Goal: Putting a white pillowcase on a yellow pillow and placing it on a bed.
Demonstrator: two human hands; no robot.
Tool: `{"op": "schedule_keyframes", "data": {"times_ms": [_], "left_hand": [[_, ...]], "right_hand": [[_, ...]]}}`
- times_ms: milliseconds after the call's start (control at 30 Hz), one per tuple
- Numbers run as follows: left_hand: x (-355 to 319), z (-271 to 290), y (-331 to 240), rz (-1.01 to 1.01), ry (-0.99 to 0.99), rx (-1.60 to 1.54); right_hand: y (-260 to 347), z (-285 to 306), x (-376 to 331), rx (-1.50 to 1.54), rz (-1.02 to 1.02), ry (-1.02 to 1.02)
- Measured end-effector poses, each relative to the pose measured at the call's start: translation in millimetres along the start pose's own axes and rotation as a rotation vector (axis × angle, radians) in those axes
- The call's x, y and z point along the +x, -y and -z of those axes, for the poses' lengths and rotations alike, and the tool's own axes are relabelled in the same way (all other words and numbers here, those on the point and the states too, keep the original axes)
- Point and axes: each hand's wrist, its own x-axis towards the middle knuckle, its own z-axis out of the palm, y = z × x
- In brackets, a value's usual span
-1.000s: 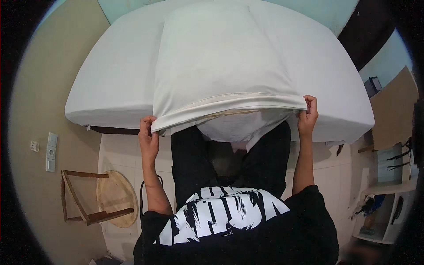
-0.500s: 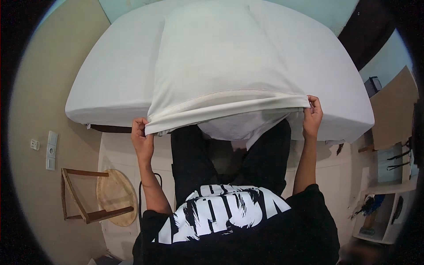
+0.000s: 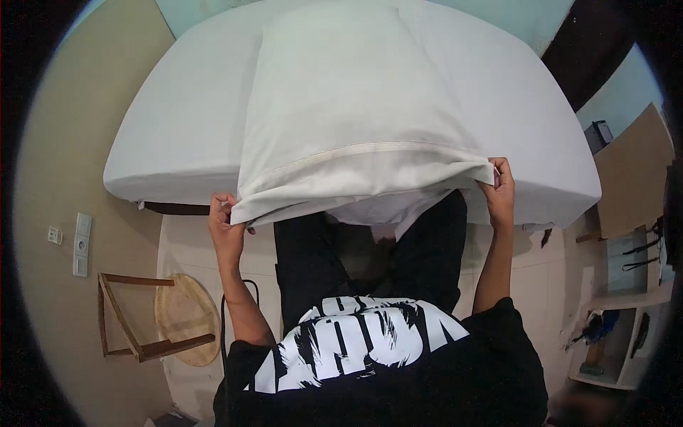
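Both hands clutch the open near hem of a white pillowcase (image 3: pixel 356 114), left hand (image 3: pixel 225 222) and right hand (image 3: pixel 499 186) at its corners, the pillowcase lying across the white bed (image 3: pixel 171 135). Near left, a round wooden stool (image 3: pixel 167 320) lies tipped beside a wall socket (image 3: pixel 82 244); a white shelf (image 3: pixel 626 334) stands near right.

The person wears a black short-sleeved T-shirt (image 3: pixel 384 370) with a bold white brush-stroke print across the chest. Black trousers (image 3: pixel 306 263) cover both legs. Both forearms are bare down to the fingers.
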Motion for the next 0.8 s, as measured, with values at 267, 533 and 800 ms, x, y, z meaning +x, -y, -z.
{"op": "schedule_keyframes", "data": {"times_ms": [267,533,800], "left_hand": [[-7.3,11.3,-5.7,-0.015,0.041,-0.055],[-23.5,16.5,-8.9,-0.085,0.003,0.118],[-50.8,22.6,-19.0,-0.172,-0.027,0.338]], "right_hand": [[-7.8,31.5,-6.7,0.081,0.018,-0.099],[-7.5,48.2,-30.1,-0.056,0.095,-0.125],[9.9,42.0,-43.6,-0.186,0.125,-0.087]]}}
